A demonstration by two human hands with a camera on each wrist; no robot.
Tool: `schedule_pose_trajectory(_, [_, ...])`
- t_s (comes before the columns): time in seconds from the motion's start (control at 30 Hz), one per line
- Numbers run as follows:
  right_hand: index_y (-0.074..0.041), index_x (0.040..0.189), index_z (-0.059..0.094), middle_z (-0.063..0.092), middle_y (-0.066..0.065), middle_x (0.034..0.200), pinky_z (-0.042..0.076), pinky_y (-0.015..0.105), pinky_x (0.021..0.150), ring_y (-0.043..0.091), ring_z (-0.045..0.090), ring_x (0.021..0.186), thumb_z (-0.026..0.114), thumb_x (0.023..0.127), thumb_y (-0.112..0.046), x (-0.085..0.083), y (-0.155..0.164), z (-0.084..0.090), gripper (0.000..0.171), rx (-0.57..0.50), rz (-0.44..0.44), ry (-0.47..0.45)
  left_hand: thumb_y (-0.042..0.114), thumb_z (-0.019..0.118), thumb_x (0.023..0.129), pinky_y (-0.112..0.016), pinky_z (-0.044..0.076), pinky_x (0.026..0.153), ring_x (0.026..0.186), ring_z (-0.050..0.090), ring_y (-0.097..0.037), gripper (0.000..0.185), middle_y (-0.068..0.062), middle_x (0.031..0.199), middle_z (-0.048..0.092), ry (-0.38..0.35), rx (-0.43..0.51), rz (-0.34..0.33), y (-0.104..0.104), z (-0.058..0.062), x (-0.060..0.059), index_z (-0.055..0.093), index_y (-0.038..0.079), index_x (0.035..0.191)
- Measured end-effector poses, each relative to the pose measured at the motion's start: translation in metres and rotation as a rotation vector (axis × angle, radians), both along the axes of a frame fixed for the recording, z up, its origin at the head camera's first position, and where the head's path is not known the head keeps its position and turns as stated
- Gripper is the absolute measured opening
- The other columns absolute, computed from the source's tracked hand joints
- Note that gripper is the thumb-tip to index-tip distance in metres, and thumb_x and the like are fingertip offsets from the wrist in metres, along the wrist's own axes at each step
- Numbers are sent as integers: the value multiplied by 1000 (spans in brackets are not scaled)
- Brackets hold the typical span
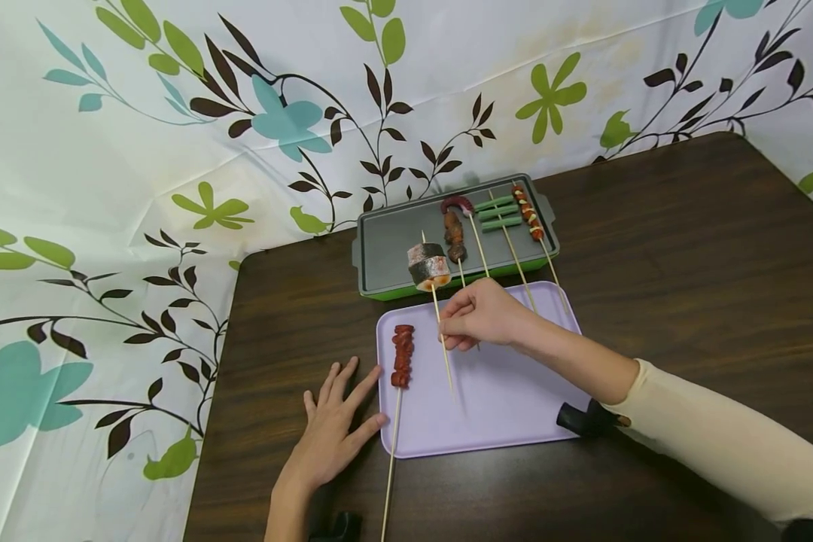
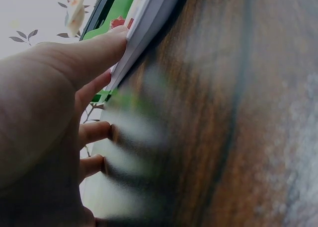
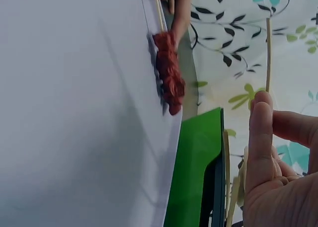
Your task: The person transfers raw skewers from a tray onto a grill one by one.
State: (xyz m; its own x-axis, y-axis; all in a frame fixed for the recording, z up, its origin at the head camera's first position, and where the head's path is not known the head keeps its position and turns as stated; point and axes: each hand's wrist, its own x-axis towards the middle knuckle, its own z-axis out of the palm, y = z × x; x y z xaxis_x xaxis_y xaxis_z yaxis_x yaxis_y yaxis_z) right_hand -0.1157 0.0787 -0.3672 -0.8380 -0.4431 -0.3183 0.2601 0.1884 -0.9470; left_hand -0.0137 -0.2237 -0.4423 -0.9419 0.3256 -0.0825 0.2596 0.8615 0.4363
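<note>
My right hand (image 1: 484,315) pinches the bare stick of a skewer (image 1: 428,267) between thumb and fingers. Chunky roll pieces with dark bands and orange centres sit at its top, raised over the near edge of the grill pan (image 1: 396,252). Below that hand lies a lilac tray (image 1: 494,406). On the tray's left side rests a skewer of red meat pieces (image 1: 403,354), its stick reaching past the front rim. My left hand (image 1: 332,429) lies with spread fingers on the table, thumb and index at the tray's left rim; the left wrist view shows the thumb (image 2: 99,53) against that rim.
Several skewers lie across the pan's right half: browned meat (image 1: 455,237), a purplish-red tentacle (image 1: 457,203), green pieces (image 1: 500,213) and a red-and-yellow one (image 1: 528,213). Their sticks overhang the tray. A leaf-patterned cloth (image 1: 406,98) hangs behind the dark wooden table (image 1: 677,248).
</note>
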Motion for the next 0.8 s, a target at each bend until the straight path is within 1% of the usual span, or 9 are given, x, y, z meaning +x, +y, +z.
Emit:
schedule_pose_trajectory(0.1, [13,104,67,73,15,79,57,29,61,16,70,65,68,90,-3,-11,-2,2,21,10,-20,-19,55,59,92,-83,1,95,148,5,-40,68,-7,162,18,-3,-5,0,0,0,0,31,42,153])
schedule_pose_trajectory(0.27, [7,101,69,73,14,81,58,30,64,16,71,67,67,91,-4,-27,-7,7,15,47,-26,-51,55,59,92,-83,2,95,148,5,-40,67,-6,162,18,-1,-10,2,0,1,0,31,43,152])
schedule_pose_trajectory(0.37, [6,101,70,73,14,82,58,30,64,16,71,68,67,92,-5,-37,-9,8,15,62,-26,-69,55,59,92,-84,2,95,148,5,-40,68,-6,162,19,0,-9,3,0,1,0,31,42,152])
schedule_pose_trajectory(0.43, [8,105,69,73,13,82,58,29,64,14,70,67,66,92,-5,-42,-10,8,18,65,-30,-80,55,60,92,-84,2,95,148,5,-40,68,-6,162,19,0,-10,3,0,1,0,32,42,152])
schedule_pose_trajectory(0.6, [9,106,68,73,12,78,58,31,65,14,70,63,66,92,-5,-52,-11,8,19,71,-43,-91,56,59,91,-84,2,95,148,5,-39,68,-5,162,19,7,-10,4,0,0,0,32,42,152])
schedule_pose_trajectory(0.67, [8,105,69,72,12,76,58,33,67,15,70,64,66,92,-5,-55,-12,8,18,75,-44,-94,56,60,92,-84,2,95,148,5,-39,68,-5,162,19,8,-9,5,0,0,0,32,42,152])
schedule_pose_trajectory(0.8, [9,108,68,72,12,75,58,35,68,15,70,64,65,93,-5,-60,-13,8,20,81,-44,-105,56,60,92,-84,2,95,148,4,-39,68,-6,162,18,8,-11,3,0,-1,0,31,42,153])
